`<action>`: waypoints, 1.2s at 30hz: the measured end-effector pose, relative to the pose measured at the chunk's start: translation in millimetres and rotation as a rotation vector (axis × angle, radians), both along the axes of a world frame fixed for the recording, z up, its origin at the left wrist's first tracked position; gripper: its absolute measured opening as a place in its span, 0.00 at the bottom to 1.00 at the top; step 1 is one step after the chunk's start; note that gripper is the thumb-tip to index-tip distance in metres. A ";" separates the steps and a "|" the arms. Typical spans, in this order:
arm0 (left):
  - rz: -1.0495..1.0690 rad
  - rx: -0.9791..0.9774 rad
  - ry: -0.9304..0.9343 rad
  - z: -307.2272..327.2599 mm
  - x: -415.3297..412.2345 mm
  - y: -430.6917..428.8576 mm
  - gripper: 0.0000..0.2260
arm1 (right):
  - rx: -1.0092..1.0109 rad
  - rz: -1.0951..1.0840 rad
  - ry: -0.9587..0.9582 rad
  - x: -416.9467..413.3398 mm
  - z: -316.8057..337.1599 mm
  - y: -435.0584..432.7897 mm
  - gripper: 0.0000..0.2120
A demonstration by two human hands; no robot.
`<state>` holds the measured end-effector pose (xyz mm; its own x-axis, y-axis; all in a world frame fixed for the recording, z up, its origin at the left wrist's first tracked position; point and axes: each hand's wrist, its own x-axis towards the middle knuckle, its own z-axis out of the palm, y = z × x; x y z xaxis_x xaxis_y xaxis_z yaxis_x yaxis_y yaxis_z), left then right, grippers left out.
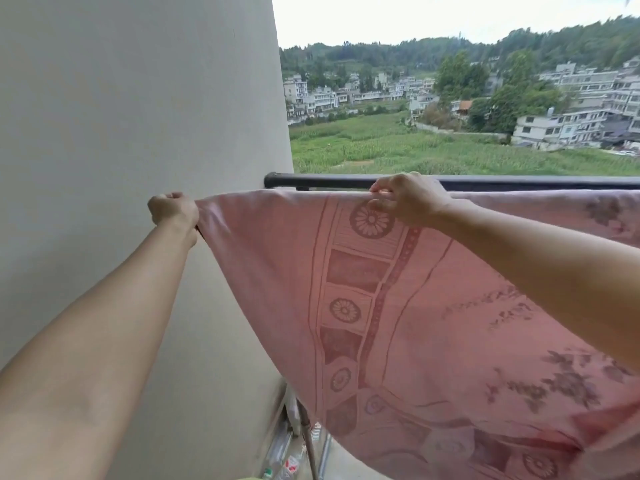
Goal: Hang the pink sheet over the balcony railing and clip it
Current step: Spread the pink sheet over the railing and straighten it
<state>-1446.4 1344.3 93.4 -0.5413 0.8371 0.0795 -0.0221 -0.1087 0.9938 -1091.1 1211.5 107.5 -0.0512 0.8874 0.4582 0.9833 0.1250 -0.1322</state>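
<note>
I am watching from the head camera as two bare arms are reaching toward a dark balcony railing (329, 181), with fields and houses beyond it. The left hand (173, 211) is curling into a fist round the corner of the pink sheet (415, 306), holding it out to the left of the railing's end, in front of a pale wall (138, 98). The right hand (408, 199) is pinching the sheet's top edge between thumb and bent fingers, just below the railing and close against it. The sheet, printed with darker rosettes and flowers, is stretching taut between the two hands and sagging down on the near side of the railing. Its top edge is running just under the rail, and I cannot tell whether the part further right is lying over it. I judge the hanging step to be in hand: the edge needs lifting up and over the railing so cloth is falling on both sides. No clip is showing in view, so the clipping is not yet done.
</note>
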 end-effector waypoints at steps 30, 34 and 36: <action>-0.553 0.191 0.025 23.4 71.4 -8.8 0.10 | 0.131 0.001 0.156 19.7 6.0 -3.4 0.13; -0.597 0.175 -0.004 28.3 72.3 -12.2 0.14 | 0.108 -0.079 0.154 22.1 16.2 12.7 0.11; -0.639 0.147 -0.015 26.0 74.9 -18.8 0.16 | 0.141 -0.174 0.143 25.2 24.7 26.5 0.11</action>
<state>-1371.5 1325.5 119.4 0.0573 0.9752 0.2136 -0.1413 -0.2039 0.9687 -1065.9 1238.0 132.1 0.1704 0.8040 0.5697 0.9642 -0.0169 -0.2645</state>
